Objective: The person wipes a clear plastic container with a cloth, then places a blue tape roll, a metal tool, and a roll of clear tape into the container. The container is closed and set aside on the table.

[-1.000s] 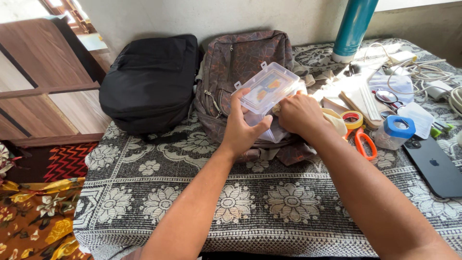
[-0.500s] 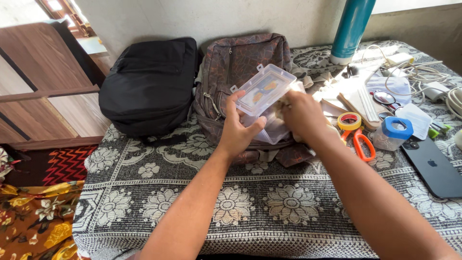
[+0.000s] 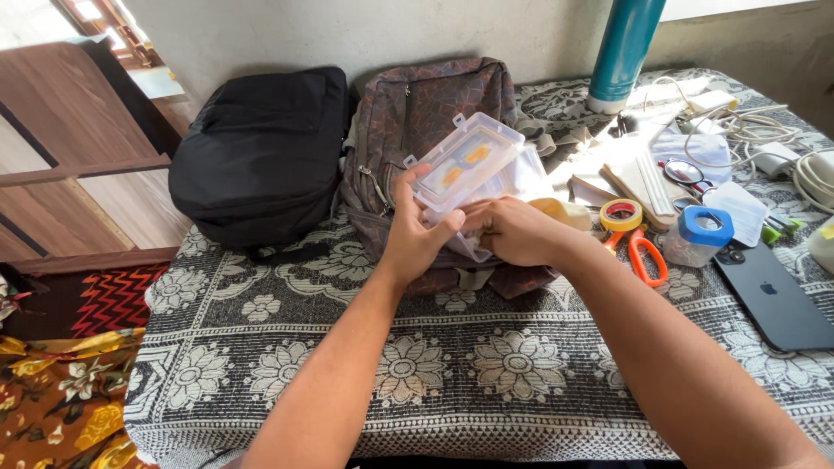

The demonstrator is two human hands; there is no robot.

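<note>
Holding a clear plastic box (image 3: 465,165), the left hand (image 3: 415,233) has its thumb along the near edge and its fingers curled behind the left end, so the grip is closed on the box. The box sits just above the grip, raised off the brown patterned backpack (image 3: 426,113) that lies behind it. Its long axis runs from the grip up and away to the right, with the far end higher than the near one, and its flat lid faces toward the camera; small yellow and orange items show through the lid.

The right hand (image 3: 512,230) lies just right of the grip, knuckles up, with its fingers tucked under the lower edge of the box against a clear plastic bag (image 3: 521,178). Whether those fingers pinch anything I cannot tell, because they are hidden beneath the box. Both forearms reach in from the near edge of the counter (image 3: 452,365), which wears a black and white flowered cloth, and they converge at the box.

Left of the grip rests a black bag (image 3: 261,148). Right of the grip lie a roll of yellow tape (image 3: 622,214), orange scissors (image 3: 643,256), a small jar with a blue lid (image 3: 698,236) and a dark phone (image 3: 773,300). Far beyond them stands a teal bottle (image 3: 621,52).
</note>
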